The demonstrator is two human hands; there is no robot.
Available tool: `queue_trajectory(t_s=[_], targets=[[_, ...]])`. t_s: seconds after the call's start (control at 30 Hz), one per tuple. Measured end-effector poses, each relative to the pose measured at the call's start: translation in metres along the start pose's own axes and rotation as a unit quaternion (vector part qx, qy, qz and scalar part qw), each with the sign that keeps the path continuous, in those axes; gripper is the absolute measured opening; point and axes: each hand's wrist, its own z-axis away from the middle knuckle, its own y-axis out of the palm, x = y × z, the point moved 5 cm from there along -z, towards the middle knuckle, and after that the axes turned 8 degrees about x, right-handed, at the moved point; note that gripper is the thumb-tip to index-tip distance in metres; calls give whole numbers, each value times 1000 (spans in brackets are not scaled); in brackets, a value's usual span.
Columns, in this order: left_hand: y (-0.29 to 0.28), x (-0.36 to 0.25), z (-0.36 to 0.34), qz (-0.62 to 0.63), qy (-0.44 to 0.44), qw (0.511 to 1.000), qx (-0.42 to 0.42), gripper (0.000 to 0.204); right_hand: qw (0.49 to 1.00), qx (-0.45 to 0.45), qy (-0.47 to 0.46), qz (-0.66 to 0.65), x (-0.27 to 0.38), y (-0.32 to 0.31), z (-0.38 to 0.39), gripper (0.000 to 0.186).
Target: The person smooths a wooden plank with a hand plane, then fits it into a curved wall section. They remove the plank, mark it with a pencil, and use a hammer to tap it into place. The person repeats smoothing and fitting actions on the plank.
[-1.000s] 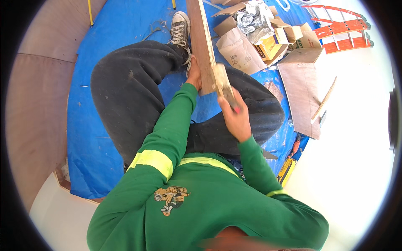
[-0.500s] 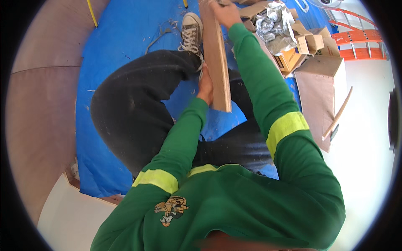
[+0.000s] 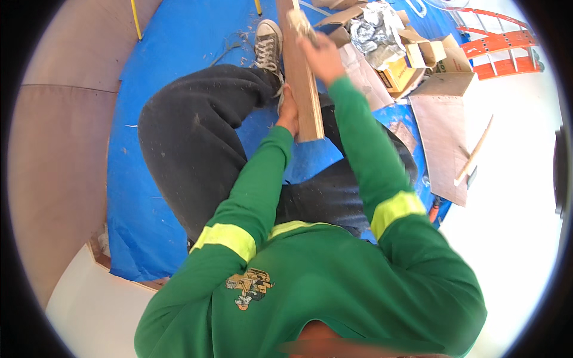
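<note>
A long wooden board (image 3: 303, 89) slants away from me between my bent legs, its near end over the blue sheet. My left hand (image 3: 289, 113) is closed on the board's left edge near that end, with its fingers partly hidden beneath. Farther up, my right hand (image 3: 324, 58) is closed around a pale tan, block-like piece (image 3: 298, 22) over the board's upper face. Blur and the fingers obscure what kind of thing it is, and I cannot tell whether it touches the wood. My shoe (image 3: 268, 48) is beside the board on the left.
A blue sheet (image 3: 134, 203) covers the floor, with shavings scattered near the shoe. At the right, an opened cardboard box (image 3: 439, 89) stands by crumpled silvery wrapping (image 3: 376, 33). Beyond are an orange ladder (image 3: 498, 45) and a thin wood strip (image 3: 476, 152).
My right hand has come nearer to me along the board, and the pale piece in it now shows. My left hand keeps its hold near the board's end. The view has shifted slightly.
</note>
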Motion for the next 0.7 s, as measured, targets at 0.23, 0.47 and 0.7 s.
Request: queue_trajectory(t_s=[0.23,0.47,0.7], targets=[[0,0,-4,-16,-10,1000,-6,79,972,28,106,-209,57,-55,295,43],[8,-6,7,33,-1,999,4,75,985,18,68,-157,7,-14,67,60],[1,-11,6,-27,2,999,-22,75,997,-38,59,15,-23,13,-118,88]])
